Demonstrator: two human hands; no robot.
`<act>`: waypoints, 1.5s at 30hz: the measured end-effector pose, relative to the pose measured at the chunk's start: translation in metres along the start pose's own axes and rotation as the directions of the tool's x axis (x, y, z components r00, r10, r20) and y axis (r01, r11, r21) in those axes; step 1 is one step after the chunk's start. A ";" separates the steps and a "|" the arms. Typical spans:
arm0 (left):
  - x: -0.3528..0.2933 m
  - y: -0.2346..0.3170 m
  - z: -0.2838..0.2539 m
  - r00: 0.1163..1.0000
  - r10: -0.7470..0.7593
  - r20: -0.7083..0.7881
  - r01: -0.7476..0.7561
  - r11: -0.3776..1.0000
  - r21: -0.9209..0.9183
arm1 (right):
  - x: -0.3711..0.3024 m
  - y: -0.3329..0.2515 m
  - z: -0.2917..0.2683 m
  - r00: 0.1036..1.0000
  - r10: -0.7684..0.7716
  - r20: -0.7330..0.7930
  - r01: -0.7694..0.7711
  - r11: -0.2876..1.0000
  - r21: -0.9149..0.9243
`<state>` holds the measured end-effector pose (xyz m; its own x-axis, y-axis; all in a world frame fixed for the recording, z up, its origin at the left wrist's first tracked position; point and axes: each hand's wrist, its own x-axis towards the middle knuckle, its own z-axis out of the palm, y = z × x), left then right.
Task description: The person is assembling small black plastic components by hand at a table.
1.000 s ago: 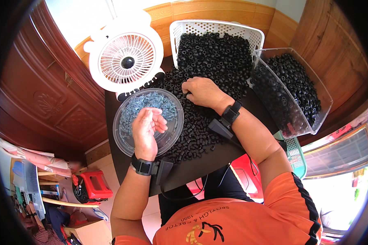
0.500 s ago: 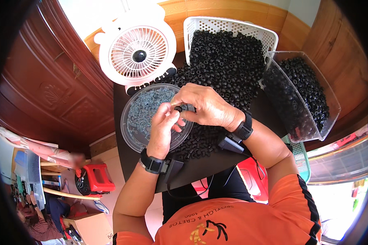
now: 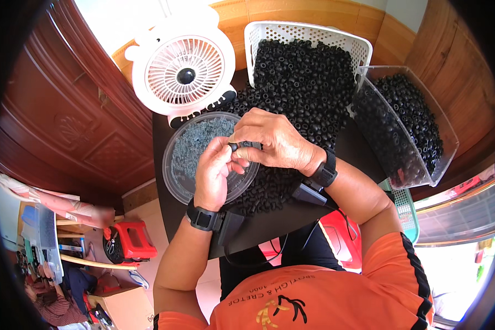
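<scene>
Between the fingertips of both hands sits a small black ring-like plastic part (image 3: 234,147). My left hand (image 3: 213,170) pinches it from the left, and my right hand (image 3: 272,140) grips it from the right with thumb and fingers. Both hands are above a round clear tub (image 3: 172,179) of small blue-grey pieces (image 3: 195,148). Black hollow parts (image 3: 327,113) spread in a heap beyond my right hand. Close by my wrists lies a smaller pile of black parts (image 3: 267,192). Whether a blue-grey piece is also in my fingers is hidden.
A white animal-shaped fan (image 3: 186,75) stands behind the tub. At the back, a white perforated basket (image 3: 363,47) spills black parts onto the dark table (image 3: 363,151). A clear bin (image 3: 448,146) of black parts stands right. Another person (image 3: 52,305) is at far lower left.
The black part has shifted slightly left between my fingertips and turned. My right fingers have closed further around it, and both wrists have moved slightly left.
</scene>
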<state>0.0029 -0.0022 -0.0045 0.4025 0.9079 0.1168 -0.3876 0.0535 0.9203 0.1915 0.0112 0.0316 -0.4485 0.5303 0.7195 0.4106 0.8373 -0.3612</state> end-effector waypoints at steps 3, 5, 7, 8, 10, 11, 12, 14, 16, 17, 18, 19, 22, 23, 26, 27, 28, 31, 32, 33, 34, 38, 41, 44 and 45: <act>0.002 -0.001 -0.002 1.000 0.001 0.014 -0.001 1.000 -0.005 | 0.000 0.000 0.002 1.000 -0.005 -0.016 0.004 1.000 -0.003; 0.002 0.001 -0.003 1.000 0.002 0.020 -0.002 1.000 -0.016 | 0.000 0.000 0.003 0.999 -0.009 -0.032 0.008 1.000 -0.012; 0.002 0.004 -0.005 0.998 0.056 -0.009 -0.056 0.998 -0.015 | -0.001 -0.001 0.005 0.999 0.017 -0.036 -0.017 1.000 0.004; 0.004 0.005 -0.011 0.995 0.095 -0.022 -0.095 0.995 -0.036 | -0.001 0.001 0.005 0.999 0.018 -0.028 -0.019 1.000 -0.021; 0.006 0.015 -0.021 0.983 0.140 -0.118 -0.147 0.988 -0.047 | -0.002 0.005 0.007 0.999 0.030 0.026 -0.028 0.997 -0.067; 0.006 0.020 -0.026 0.973 0.169 -0.159 -0.179 0.983 -0.048 | -0.003 0.007 0.008 0.999 0.030 0.027 -0.028 0.997 -0.066; 0.008 0.022 -0.030 0.962 0.195 -0.194 -0.205 0.978 -0.033 | -0.005 0.009 0.010 0.994 0.036 0.106 -0.027 0.996 -0.082; 0.008 0.022 -0.033 0.960 0.197 -0.198 -0.206 0.978 -0.024 | -0.007 0.012 0.018 0.975 0.037 0.220 -0.021 0.997 -0.075; 0.007 0.020 -0.032 0.959 0.186 -0.214 -0.196 0.980 -0.026 | -0.011 0.011 0.023 0.961 0.056 0.272 -0.030 0.994 -0.101; 0.007 0.019 -0.029 0.958 0.187 -0.215 -0.198 0.980 -0.027 | -0.012 0.010 0.025 0.944 0.082 0.320 -0.041 0.990 -0.132; 0.007 0.018 -0.026 0.961 0.167 -0.219 -0.175 0.984 -0.017 | -0.013 0.011 0.028 0.935 0.066 0.349 -0.018 0.990 -0.139; 0.007 0.017 -0.024 0.964 0.147 -0.223 -0.153 0.988 -0.006 | -0.014 0.012 0.031 0.934 0.064 0.351 -0.016 0.990 -0.139; 0.006 0.015 -0.021 0.966 0.136 -0.221 -0.141 0.990 -0.008 | -0.017 0.014 0.038 0.918 0.072 0.390 0.001 0.983 -0.184; 0.006 0.014 -0.021 0.967 0.133 -0.215 -0.135 0.991 0.004 | -0.018 0.014 0.040 0.919 0.075 0.388 0.006 0.979 -0.203; 0.007 0.012 -0.022 0.968 0.115 -0.221 -0.115 0.993 0.012 | -0.018 0.014 0.041 0.915 0.073 0.396 0.023 0.972 -0.234; 0.007 0.012 -0.022 0.969 0.115 -0.220 -0.115 0.993 0.013 | -0.018 0.014 0.040 0.911 0.070 0.406 0.035 0.969 -0.246; 0.007 0.012 -0.023 0.968 0.109 -0.224 -0.108 0.994 0.015 | -0.017 0.014 0.041 0.912 0.070 0.405 0.035 0.969 -0.246; 0.007 0.010 -0.025 0.965 0.107 -0.240 -0.107 0.994 0.012 | -0.017 0.015 0.042 0.933 0.010 0.360 0.049 0.987 -0.156; 0.007 0.010 -0.025 0.960 0.113 -0.255 -0.116 0.993 0.003 | -0.017 0.013 0.040 0.931 -0.017 0.364 0.073 0.987 -0.142; 0.008 0.011 -0.024 0.961 0.112 -0.254 -0.116 0.993 0.002 | -0.016 0.012 0.039 0.929 -0.044 0.367 0.097 0.987 -0.129; 0.008 0.012 -0.024 0.960 0.114 -0.255 -0.115 0.993 0.011 | -0.016 0.012 0.039 0.930 -0.042 0.366 0.096 0.987 -0.130; 0.009 0.012 -0.021 0.961 0.104 -0.255 -0.104 0.994 0.015 | -0.018 0.015 0.040 0.915 -0.045 0.400 0.109 0.984 -0.138; 0.009 0.012 -0.022 0.962 0.093 -0.258 -0.085 0.995 0.043 | -0.018 0.016 0.043 0.917 -0.038 0.396 0.112 0.980 -0.165; 0.008 0.011 -0.020 0.962 0.094 -0.257 -0.077 0.994 0.074 | -0.016 0.013 0.039 0.937 -0.005 0.348 0.080 0.976 -0.202; 0.008 0.011 -0.019 0.963 0.096 -0.251 -0.079 0.994 0.075 | -0.014 0.012 0.036 0.950 0.031 0.312 0.039 0.976 -0.215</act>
<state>-0.0139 0.0136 -0.0007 0.1426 0.9840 0.1067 -0.3550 -0.0498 0.9335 0.1741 0.0185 -0.0045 -0.6607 0.5714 0.4867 0.5544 0.8087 -0.1968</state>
